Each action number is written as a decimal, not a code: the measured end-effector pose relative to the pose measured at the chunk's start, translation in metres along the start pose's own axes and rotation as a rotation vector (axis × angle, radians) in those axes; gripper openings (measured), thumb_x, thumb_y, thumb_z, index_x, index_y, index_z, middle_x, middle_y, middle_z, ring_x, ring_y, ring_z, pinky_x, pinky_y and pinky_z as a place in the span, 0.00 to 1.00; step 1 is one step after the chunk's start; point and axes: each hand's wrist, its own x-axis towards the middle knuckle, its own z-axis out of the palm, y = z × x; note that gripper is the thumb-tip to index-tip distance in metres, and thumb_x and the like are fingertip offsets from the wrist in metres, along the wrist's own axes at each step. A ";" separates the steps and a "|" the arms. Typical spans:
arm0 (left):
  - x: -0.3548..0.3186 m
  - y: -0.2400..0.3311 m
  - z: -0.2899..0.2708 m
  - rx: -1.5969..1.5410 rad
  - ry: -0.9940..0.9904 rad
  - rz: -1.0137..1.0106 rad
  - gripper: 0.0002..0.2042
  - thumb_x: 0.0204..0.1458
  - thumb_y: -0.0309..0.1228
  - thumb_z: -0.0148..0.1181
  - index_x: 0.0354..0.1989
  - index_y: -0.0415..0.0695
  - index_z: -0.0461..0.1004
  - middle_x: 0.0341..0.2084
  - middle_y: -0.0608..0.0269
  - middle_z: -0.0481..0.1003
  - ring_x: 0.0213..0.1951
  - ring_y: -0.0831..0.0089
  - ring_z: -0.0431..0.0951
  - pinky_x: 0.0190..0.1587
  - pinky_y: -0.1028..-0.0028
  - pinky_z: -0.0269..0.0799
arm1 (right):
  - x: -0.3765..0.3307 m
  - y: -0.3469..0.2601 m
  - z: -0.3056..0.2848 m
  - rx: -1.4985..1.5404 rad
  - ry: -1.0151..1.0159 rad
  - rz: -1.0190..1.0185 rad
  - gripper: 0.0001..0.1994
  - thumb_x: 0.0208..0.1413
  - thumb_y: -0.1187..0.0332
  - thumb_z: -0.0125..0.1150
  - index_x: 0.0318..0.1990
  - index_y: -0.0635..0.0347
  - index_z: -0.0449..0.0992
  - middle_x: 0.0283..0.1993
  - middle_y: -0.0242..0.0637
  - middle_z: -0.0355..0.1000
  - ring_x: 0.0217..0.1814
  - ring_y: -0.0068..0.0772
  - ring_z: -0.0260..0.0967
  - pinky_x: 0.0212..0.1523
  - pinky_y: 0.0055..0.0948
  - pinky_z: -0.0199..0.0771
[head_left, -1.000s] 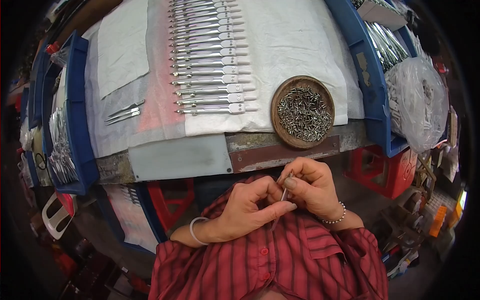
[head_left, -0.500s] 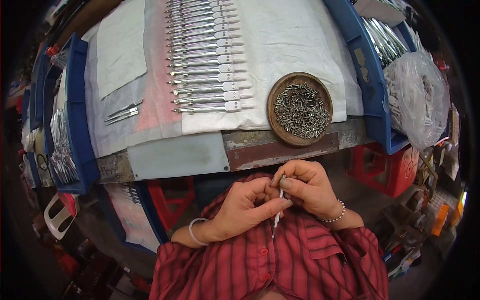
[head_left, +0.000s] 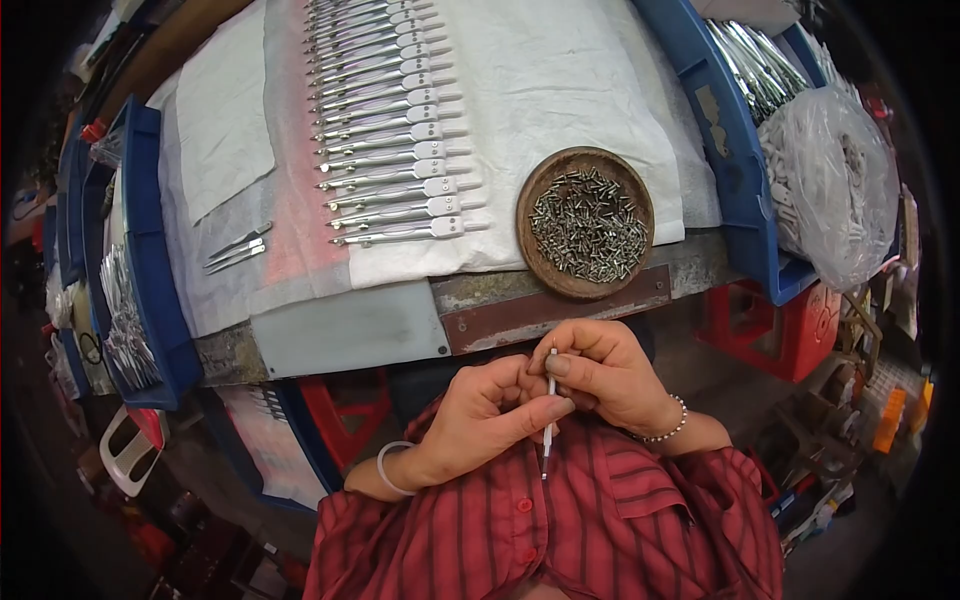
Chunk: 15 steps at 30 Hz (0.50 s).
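Observation:
Close to my chest, both hands meet around a slim white rod [head_left: 546, 452] with a silver lower end, tilted nearly upright. My left hand [head_left: 488, 408] is closed, its thumb pressing across the rod's middle. Closed in a pinch, my right hand [head_left: 612, 378] holds the rod's upper end between thumb and fingers. What the fingertips cover is hidden. Beyond the hands, at the bench edge, a round wooden bowl [head_left: 583, 286] holds many small metal screws or rivets [head_left: 590, 225]. Farther left, several silver drawing compasses [head_left: 390, 190] with white heads lie in a neat row on white cloth.
Tweezers [head_left: 237, 250] lie on the cloth at left. Blue bins [head_left: 165, 260] with metal parts stand on the left; another blue bin [head_left: 735, 170] with metal parts and a plastic bag [head_left: 835, 190] of white pieces is at right. A red stool [head_left: 775, 330] stands below.
The view has shifted slightly, so the bench, bowl and compasses appear a little farther left. My hands keep the same grip on the rod, which stands slightly more upright.

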 end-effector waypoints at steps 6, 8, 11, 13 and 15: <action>-0.001 -0.001 -0.005 0.000 -0.057 -0.017 0.06 0.52 0.22 0.53 0.36 0.35 0.66 0.26 0.62 0.72 0.28 0.78 0.75 0.31 0.81 0.71 | 0.000 -0.001 0.001 0.014 -0.005 0.004 0.06 0.54 0.70 0.53 0.35 0.64 0.72 0.22 0.25 0.64 0.16 0.08 0.50 0.16 0.11 0.47; -0.001 0.001 -0.002 -0.024 -0.036 -0.028 0.05 0.52 0.23 0.54 0.35 0.36 0.67 0.24 0.65 0.72 0.26 0.82 0.73 0.29 0.83 0.68 | 0.000 -0.001 0.002 0.017 0.002 0.001 0.05 0.54 0.71 0.53 0.35 0.63 0.71 0.23 0.26 0.65 0.17 0.08 0.51 0.16 0.10 0.47; -0.002 0.001 -0.002 -0.046 -0.026 -0.032 0.05 0.53 0.24 0.54 0.34 0.36 0.67 0.23 0.67 0.72 0.26 0.85 0.71 0.27 0.85 0.66 | 0.001 -0.002 0.003 0.028 0.009 0.000 0.04 0.54 0.72 0.54 0.33 0.63 0.71 0.25 0.28 0.67 0.19 0.09 0.54 0.17 0.10 0.51; -0.003 0.001 -0.002 -0.040 -0.039 -0.023 0.05 0.53 0.25 0.53 0.35 0.36 0.68 0.24 0.66 0.73 0.26 0.85 0.71 0.28 0.85 0.66 | 0.002 -0.002 0.005 0.033 0.007 -0.002 0.03 0.53 0.72 0.54 0.33 0.63 0.70 0.26 0.29 0.68 0.20 0.10 0.57 0.18 0.10 0.54; -0.006 0.002 -0.002 0.001 -0.043 0.002 0.06 0.53 0.25 0.53 0.36 0.36 0.67 0.25 0.65 0.73 0.27 0.85 0.72 0.29 0.85 0.66 | 0.003 0.000 0.006 0.056 -0.003 -0.030 0.03 0.53 0.74 0.55 0.32 0.63 0.69 0.27 0.30 0.69 0.24 0.13 0.63 0.23 0.12 0.62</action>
